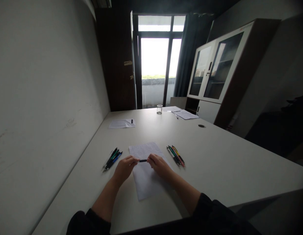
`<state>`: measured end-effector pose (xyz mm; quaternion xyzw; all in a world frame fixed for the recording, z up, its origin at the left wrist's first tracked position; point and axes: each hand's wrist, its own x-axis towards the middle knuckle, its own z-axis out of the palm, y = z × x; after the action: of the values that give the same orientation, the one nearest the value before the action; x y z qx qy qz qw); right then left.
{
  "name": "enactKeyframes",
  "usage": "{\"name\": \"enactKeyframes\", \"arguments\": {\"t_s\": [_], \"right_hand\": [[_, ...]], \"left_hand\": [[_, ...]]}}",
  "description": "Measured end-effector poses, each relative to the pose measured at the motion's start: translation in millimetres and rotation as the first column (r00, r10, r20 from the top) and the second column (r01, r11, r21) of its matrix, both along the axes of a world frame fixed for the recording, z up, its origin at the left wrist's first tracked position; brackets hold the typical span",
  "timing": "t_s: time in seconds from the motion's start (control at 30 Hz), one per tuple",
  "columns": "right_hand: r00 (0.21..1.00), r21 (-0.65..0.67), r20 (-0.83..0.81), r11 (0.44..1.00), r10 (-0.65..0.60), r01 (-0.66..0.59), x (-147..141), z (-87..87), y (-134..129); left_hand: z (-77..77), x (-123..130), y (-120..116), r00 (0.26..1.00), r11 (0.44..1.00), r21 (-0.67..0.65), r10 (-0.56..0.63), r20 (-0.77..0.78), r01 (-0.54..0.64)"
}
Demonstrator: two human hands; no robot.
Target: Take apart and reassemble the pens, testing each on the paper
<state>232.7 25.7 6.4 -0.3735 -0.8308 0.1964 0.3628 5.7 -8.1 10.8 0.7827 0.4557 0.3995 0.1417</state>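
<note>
A dark pen [143,160] is held level between my two hands, over a sheet of paper [148,186] with lines of writing on its far part. Fingers of my left hand [127,166] are closed on the pen's left end. My right hand [158,164] pinches the other end, so only the pen's short middle shows. Left of the paper lies a bunch of pens [113,159] in black, green and blue. To the right is another bunch of pens [175,155], with green, yellow, red and dark barrels.
The white table [205,156] meets a wall [55,98] on the left. Farther back are a paper with a dark object [121,123], a glass jar [159,109] and several loose papers [185,114] with a pen. A round cable hole [201,126] sits at the right.
</note>
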Motion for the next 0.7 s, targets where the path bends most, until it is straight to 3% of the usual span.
{"name": "enactKeyframes", "arguments": {"t_s": [0.27,0.53,0.7], "right_hand": [[1.000,0.081,0.019,0.997,0.002,-0.004,-1.3,2.7,-0.4],[0.993,0.135,-0.002,0.984,-0.119,0.118,3.4,1.6,6.5],[0.997,0.200,0.074,0.980,-0.005,-0.010,3.8,3.4,3.3]], "left_hand": [[-0.5,1.1,0.4,0.999,0.999,-0.020,-0.033,-0.014,0.033],[-3.2,-6.0,7.8,0.988,0.993,0.036,0.108,0.112,-0.113],[-4.5,-4.5,8.0,0.979,0.998,-0.002,0.054,0.195,-0.055]]}}
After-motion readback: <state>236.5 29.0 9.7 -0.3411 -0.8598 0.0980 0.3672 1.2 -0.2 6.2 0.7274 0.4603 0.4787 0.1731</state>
